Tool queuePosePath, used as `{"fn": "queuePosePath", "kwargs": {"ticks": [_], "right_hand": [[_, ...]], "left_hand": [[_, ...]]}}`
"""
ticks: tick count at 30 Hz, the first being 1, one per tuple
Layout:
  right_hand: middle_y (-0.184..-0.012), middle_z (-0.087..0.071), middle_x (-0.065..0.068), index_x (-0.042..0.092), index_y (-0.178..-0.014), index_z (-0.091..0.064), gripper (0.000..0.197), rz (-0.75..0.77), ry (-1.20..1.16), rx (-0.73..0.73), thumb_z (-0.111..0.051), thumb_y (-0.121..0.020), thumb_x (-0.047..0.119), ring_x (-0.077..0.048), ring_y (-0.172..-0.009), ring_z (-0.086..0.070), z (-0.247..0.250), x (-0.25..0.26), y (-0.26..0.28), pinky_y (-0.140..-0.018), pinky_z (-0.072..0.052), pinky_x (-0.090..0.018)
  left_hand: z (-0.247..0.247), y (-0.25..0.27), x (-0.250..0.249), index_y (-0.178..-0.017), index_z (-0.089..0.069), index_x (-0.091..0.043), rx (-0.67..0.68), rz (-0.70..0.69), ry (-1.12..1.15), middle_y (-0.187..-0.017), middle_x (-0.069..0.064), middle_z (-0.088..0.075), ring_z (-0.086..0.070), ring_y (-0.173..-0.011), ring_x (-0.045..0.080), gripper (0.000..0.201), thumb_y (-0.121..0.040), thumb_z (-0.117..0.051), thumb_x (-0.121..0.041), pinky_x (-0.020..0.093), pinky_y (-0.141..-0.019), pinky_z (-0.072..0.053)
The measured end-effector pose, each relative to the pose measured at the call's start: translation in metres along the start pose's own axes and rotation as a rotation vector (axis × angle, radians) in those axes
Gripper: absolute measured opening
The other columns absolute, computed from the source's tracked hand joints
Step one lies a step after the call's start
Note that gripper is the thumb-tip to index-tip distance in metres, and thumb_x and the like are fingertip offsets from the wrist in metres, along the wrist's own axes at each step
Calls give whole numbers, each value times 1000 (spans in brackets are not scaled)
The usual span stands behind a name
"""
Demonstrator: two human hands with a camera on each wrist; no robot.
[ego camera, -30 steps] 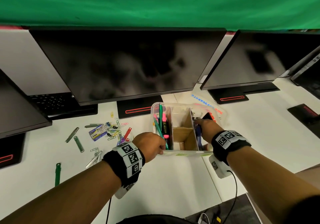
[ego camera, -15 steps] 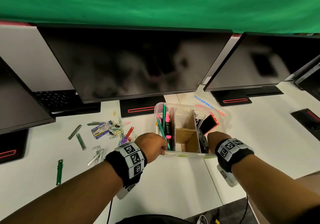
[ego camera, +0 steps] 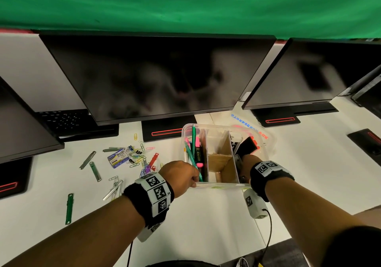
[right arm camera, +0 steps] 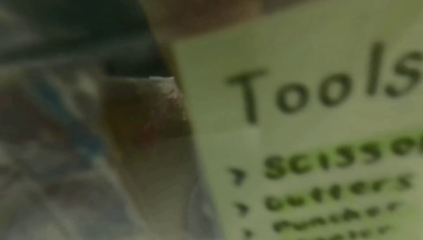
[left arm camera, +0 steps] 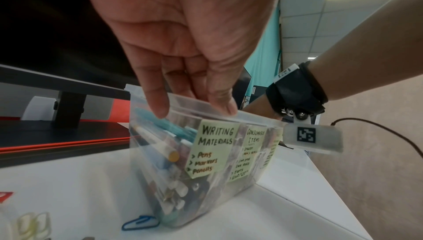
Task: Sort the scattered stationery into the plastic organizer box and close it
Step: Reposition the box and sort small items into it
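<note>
The clear plastic organizer box [ego camera: 218, 185] stands open on the white desk, its lid [ego camera: 259, 131] lying behind it. Pens and a pink highlighter [ego camera: 199, 159] fill its left compartment and a black item [ego camera: 246, 146] sits in the right one. My left hand [ego camera: 193, 179] grips the near left rim [left arm camera: 251, 116], fingers [left arm camera: 160, 106] inside and thumb outside. My right hand [ego camera: 242, 167] is at the near right corner with its fingers down in the right compartment. A blurred fingertip [right arm camera: 146, 110] shows behind the wall beside the "Tools" label [right arm camera: 320, 117]. Loose paper clips [ego camera: 138, 157] and a staples box [ego camera: 118, 159] lie to the left.
Metal fastener strips [ego camera: 87, 160], a red one [ego camera: 153, 160] and a green one [ego camera: 69, 209] lie scattered on the left of the desk. Monitors [ego camera: 156, 75] and their bases [ego camera: 165, 131] stand close behind the box. The desk edge [ego camera: 274, 240] runs near right.
My right hand has drawn back from deep in the right compartment to the near right rim. The left hand has kept its hold on the rim.
</note>
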State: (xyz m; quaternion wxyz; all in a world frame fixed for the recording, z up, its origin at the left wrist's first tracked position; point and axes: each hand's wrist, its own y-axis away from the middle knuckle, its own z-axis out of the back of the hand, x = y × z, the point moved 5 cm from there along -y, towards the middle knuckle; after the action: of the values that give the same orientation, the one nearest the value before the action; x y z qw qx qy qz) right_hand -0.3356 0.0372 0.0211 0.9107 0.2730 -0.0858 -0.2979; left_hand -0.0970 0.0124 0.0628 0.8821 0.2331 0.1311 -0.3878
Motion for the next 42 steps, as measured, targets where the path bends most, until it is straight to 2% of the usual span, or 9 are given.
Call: {"fn": "queuePosePath", "kwargs": {"ticks": [6,14,18,24,27,30,34,38,42], "right_hand": [[-71,-53,4,16,-95,-58,19,45,54,-115,-65,-78,20,-22,-76,-61,8,4,6,-72,-53,-32],[-70,-62,-4,14,-72,-58,16,-23,-336,-31,-66,-77,27,-23,-70,-62,35,3,22,-60,-49,-28],[-68,-59,-6,9,-74,-55,15,3,-283,38,-62,-81,20,-23,-64,-60,25,7,23,-51,-45,-24],[-64,-56,-4,14,-61,-49,29,32,-167,28,-58,-88,19,-24,-68,-57,18,5,22,-58,-46,-24],[-68,-57,-2,8,-77,-56,19,19,-146,20,-67,-83,23,-20,-63,-59,25,-5,25,-54,-46,-24],[-100,-62,-4,10,-109,-57,43,38,83,12,-75,-75,29,-24,-93,-64,28,-13,20,-78,-53,-31],[-115,-63,-4,15,-99,-57,28,104,388,11,-68,-77,28,-25,-105,-61,9,-17,14,-91,-50,-36],[-128,-54,2,25,-128,-45,51,68,416,8,-62,-80,26,-27,-118,-55,-5,-22,18,-93,-48,-44],[-122,-61,-8,12,-127,-54,43,99,313,34,-60,-84,16,-26,-112,-59,17,-7,26,-90,-49,-33]], "left_hand": [[0,0,1,-111,-66,-20,6,7,5,-111,1,-68,-59,-105,20,23,-91,-56,-25,30,-86,-46],[-1,-1,1,-109,-67,-22,-10,12,22,-109,-2,-69,-60,-103,18,21,-90,-58,-27,31,-89,-49],[-1,-1,1,-110,-66,-21,6,12,29,-109,-2,-69,-60,-104,17,22,-90,-59,-26,31,-90,-49],[-3,1,1,-110,-66,-22,-5,26,34,-110,-2,-69,-60,-103,18,22,-90,-58,-26,31,-90,-49],[-3,1,1,-109,-67,-22,-5,27,44,-109,-2,-69,-61,-103,18,21,-90,-58,-25,32,-90,-50],[-3,1,1,-109,-67,-22,-5,21,35,-108,-3,-69,-61,-103,17,21,-90,-58,-24,31,-90,-49],[0,1,1,-108,-67,-22,-10,11,9,-108,-1,-68,-60,-103,19,20,-90,-59,-25,29,-87,-47],[3,3,1,-107,-66,-20,0,-6,6,-107,0,-67,-60,-100,19,19,-91,-58,-22,28,-80,-45],[5,2,4,-107,-66,-18,19,-22,46,-104,0,-66,-57,-83,14,20,-92,-53,-13,20,-68,-38]]}}
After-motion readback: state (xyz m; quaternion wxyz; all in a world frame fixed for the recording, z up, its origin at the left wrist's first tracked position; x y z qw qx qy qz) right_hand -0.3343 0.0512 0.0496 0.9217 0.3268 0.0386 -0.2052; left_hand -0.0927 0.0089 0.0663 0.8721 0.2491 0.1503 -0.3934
